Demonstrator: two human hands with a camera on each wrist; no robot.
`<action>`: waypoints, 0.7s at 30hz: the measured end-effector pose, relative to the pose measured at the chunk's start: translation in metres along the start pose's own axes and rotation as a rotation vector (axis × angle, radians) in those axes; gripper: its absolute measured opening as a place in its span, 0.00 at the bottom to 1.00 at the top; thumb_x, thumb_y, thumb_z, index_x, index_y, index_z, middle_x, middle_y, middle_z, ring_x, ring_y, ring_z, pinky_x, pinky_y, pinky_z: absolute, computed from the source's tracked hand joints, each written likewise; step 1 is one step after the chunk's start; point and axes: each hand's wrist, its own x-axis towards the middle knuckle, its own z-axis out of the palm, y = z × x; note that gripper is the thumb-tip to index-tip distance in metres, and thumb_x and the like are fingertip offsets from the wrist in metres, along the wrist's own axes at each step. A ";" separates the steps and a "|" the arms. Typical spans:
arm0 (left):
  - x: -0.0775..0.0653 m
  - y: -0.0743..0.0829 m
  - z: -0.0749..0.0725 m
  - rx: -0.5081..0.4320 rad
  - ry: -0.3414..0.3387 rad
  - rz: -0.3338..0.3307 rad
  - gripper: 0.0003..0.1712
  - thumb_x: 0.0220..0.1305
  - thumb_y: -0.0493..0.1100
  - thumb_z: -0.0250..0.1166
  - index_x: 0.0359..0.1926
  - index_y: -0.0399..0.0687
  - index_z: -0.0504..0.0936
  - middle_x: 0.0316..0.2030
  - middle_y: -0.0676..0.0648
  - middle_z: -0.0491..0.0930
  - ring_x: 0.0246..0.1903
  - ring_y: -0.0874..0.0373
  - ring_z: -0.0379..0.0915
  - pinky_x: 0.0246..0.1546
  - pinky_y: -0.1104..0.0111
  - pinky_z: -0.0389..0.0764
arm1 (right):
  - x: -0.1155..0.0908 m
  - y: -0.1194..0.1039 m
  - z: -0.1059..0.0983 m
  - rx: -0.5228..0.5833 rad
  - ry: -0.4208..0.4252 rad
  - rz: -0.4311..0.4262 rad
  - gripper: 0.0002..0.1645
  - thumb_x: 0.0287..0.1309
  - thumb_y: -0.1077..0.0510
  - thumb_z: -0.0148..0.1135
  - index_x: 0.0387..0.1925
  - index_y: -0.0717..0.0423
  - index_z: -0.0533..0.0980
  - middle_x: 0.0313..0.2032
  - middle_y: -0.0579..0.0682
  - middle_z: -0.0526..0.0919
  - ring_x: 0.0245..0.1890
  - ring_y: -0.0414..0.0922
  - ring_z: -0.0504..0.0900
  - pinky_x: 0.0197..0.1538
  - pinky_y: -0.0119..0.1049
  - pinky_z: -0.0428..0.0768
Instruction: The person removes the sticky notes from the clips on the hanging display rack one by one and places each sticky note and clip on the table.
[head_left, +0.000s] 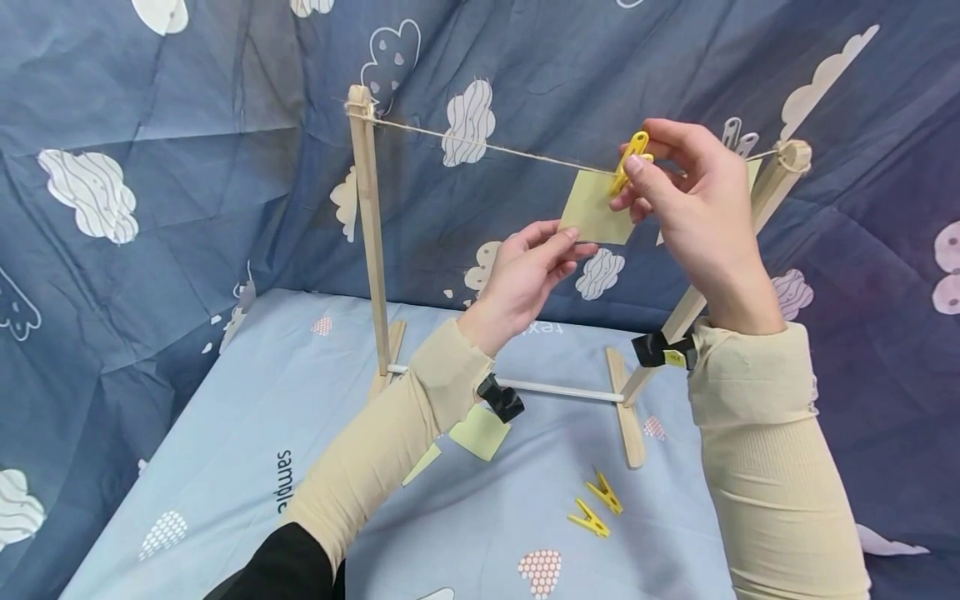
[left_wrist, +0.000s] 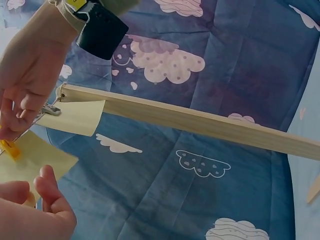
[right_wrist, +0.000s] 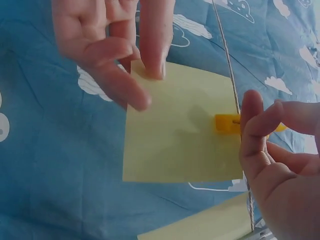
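A pale yellow paper note (head_left: 595,210) hangs with its top edge at a twine line (head_left: 495,148). My left hand (head_left: 525,271) pinches the note's lower left corner between thumb and fingers. At the top edge, my right hand (head_left: 708,204) holds a yellow clothespin (right_wrist: 226,123) between thumb and fingers. In the right wrist view the clothespin's jaws lie over both note and twine. Farther right on the line, a second note (left_wrist: 75,117) hangs from a grey clothespin (left_wrist: 51,109), partly hidden behind my right hand in the head view.
The twine runs between a left wooden post (head_left: 367,225) and a leaning right post (head_left: 776,187). A white rod (head_left: 558,390) joins their bases. On the light blue cloth lie two yellow clothespins (head_left: 591,520) and loose yellow notes (head_left: 482,433), partly behind my left sleeve.
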 end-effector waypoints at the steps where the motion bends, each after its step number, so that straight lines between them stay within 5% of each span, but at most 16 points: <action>1: 0.000 0.000 0.000 -0.002 0.000 0.003 0.11 0.59 0.39 0.59 0.43 0.42 0.75 0.33 0.44 0.81 0.32 0.61 0.80 0.33 0.76 0.74 | 0.000 -0.001 -0.001 -0.023 -0.006 0.007 0.25 0.53 0.62 0.60 0.54 0.60 0.69 0.38 0.52 0.77 0.24 0.41 0.81 0.27 0.24 0.77; 21: -0.008 0.000 -0.002 0.189 -0.045 0.129 0.17 0.58 0.41 0.60 0.50 0.47 0.73 0.39 0.38 0.81 0.37 0.57 0.81 0.41 0.71 0.78 | 0.000 -0.009 -0.006 -0.289 -0.044 0.034 0.20 0.53 0.59 0.60 0.49 0.57 0.73 0.36 0.50 0.78 0.23 0.41 0.81 0.27 0.24 0.75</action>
